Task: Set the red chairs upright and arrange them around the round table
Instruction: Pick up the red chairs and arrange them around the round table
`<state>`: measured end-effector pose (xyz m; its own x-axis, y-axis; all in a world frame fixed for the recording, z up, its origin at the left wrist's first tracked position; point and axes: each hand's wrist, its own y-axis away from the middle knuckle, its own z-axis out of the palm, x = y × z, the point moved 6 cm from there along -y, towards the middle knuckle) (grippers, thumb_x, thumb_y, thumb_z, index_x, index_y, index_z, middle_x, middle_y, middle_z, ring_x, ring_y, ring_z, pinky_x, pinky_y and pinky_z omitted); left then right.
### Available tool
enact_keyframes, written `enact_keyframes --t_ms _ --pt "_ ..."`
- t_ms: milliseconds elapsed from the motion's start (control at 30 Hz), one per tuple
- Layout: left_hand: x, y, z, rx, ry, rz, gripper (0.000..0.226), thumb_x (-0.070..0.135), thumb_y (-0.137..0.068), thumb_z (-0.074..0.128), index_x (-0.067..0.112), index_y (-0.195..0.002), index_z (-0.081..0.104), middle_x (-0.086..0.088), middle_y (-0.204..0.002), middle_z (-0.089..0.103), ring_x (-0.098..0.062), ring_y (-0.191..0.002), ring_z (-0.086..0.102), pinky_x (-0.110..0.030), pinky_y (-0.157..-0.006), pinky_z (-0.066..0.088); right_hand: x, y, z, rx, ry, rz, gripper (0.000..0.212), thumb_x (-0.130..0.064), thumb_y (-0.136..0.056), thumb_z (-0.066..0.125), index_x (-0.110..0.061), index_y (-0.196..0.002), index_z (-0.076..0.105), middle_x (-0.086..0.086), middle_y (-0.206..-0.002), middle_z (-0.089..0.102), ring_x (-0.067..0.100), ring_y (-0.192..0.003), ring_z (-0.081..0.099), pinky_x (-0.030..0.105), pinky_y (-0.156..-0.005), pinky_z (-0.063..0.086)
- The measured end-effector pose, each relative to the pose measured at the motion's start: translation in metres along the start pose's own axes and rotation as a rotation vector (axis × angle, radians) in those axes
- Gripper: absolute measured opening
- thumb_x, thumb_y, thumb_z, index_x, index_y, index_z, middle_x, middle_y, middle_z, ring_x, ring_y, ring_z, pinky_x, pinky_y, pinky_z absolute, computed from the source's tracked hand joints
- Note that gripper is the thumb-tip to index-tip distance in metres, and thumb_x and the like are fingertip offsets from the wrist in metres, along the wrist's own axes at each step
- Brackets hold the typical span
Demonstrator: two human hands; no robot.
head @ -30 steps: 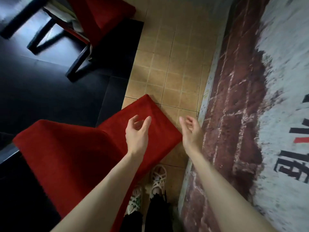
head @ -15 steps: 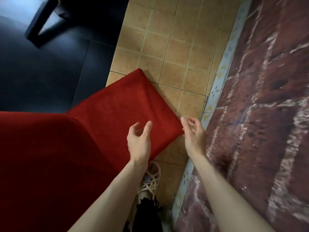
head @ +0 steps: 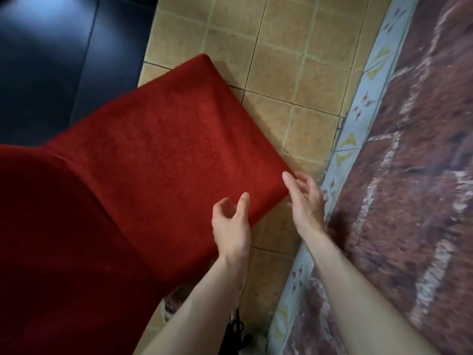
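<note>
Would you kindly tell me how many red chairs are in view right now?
1. The red chair fills the left and centre, its corner beside the right hand; others may sit outside the frame.

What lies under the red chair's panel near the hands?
Tan floor tiles show past the edges of the red chair, and part of a shoe at its lower edge. Whatever lies directly beneath is covered.

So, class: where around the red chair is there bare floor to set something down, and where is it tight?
Bare tan tiles lie beyond the red chair, between the dark floor and the patterned border strip. The dark floor is bare too. Tightest: the chair's near corner, where the right hand sits beside the strip.
</note>
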<state>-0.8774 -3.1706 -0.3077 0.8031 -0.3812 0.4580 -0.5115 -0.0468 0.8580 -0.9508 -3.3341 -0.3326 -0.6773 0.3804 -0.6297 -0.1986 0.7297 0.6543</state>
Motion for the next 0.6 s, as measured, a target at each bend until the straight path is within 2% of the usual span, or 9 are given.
enact_keyframes --t_ms 67,200,300,400,467,533,600 --pt "-0.017 -0.005 0.01 0.012 0.013 -0.028 0.058 0.05 -0.085 0.067 0.021 -0.133 0.05 -0.004 -0.129 0.059 -0.022 -0.117 0.059 -0.044 -0.104 0.046 0.013 -0.01 0.003 -0.006 -0.001 0.005 0.048 -0.049 -0.086 0.067 -0.025 -0.126 0.057 0.001 -0.127 0.061 0.009 -0.104 0.061 0.047 -0.099 0.049" --pt "-0.045 -0.013 0.025 0.059 0.049 -0.097 0.044 0.052 -0.084 0.068 0.026 -0.116 0.051 0.001 -0.114 0.063 -0.02 -0.107 0.062 -0.044 -0.101 0.048 0.033 -0.025 0.006 -0.008 0.005 0.011 0.051 -0.048 -0.086 0.068 -0.024 -0.129 0.057 -0.003 -0.128 0.056 0.009 -0.107 0.056 0.045 -0.103 0.046" --pt "-0.064 -0.018 0.034 0.098 0.063 -0.164 0.047 0.055 -0.083 0.067 0.021 -0.112 0.052 -0.002 -0.11 0.064 -0.021 -0.104 0.063 -0.043 -0.1 0.048 0.046 -0.036 0.004 -0.018 0.056 -0.009 0.059 -0.052 -0.085 0.067 -0.022 -0.135 0.055 -0.002 -0.132 0.055 0.012 -0.118 0.052 0.033 -0.105 0.042" --pt "-0.079 -0.023 0.042 0.136 0.098 -0.259 0.054 0.058 -0.083 0.065 0.013 -0.11 0.055 -0.007 -0.112 0.064 -0.023 -0.106 0.062 -0.043 -0.101 0.047 0.057 -0.047 0.005 -0.043 0.077 -0.022 0.069 -0.059 -0.083 0.066 -0.024 -0.141 0.05 0.001 -0.143 0.05 0.015 -0.128 0.048 0.032 -0.107 0.038" --pt "-0.087 -0.025 0.048 0.145 0.151 -0.318 0.053 0.06 -0.082 0.065 0.012 -0.103 0.058 -0.007 -0.105 0.064 -0.024 -0.103 0.062 -0.043 -0.101 0.047 0.061 -0.053 0.009 -0.066 0.073 -0.028 0.074 -0.061 -0.081 0.066 -0.026 -0.143 0.046 -0.001 -0.146 0.046 0.011 -0.13 0.045 0.025 -0.102 0.037" --pt "-0.091 -0.025 0.056 0.143 0.213 -0.363 0.063 0.06 -0.08 0.067 0.006 -0.112 0.062 -0.005 -0.1 0.064 -0.024 -0.102 0.064 -0.042 -0.1 0.049 0.065 -0.059 0.014 -0.09 0.062 -0.031 0.081 -0.062 -0.078 0.068 -0.026 -0.146 0.043 0.0 -0.149 0.043 0.009 -0.13 0.043 0.025 -0.104 0.036" --pt "-0.096 -0.026 0.062 0.142 0.277 -0.405 0.078 0.061 -0.078 0.069 -0.001 -0.124 0.058 -0.001 -0.1 0.063 -0.021 -0.099 0.065 -0.038 -0.095 0.052 0.07 -0.067 0.019 -0.111 0.037 -0.009 0.089 -0.064 -0.074 0.07 -0.026 -0.148 0.04 0.0 -0.151 0.041 0.013 -0.135 0.043 0.034 -0.111 0.037"
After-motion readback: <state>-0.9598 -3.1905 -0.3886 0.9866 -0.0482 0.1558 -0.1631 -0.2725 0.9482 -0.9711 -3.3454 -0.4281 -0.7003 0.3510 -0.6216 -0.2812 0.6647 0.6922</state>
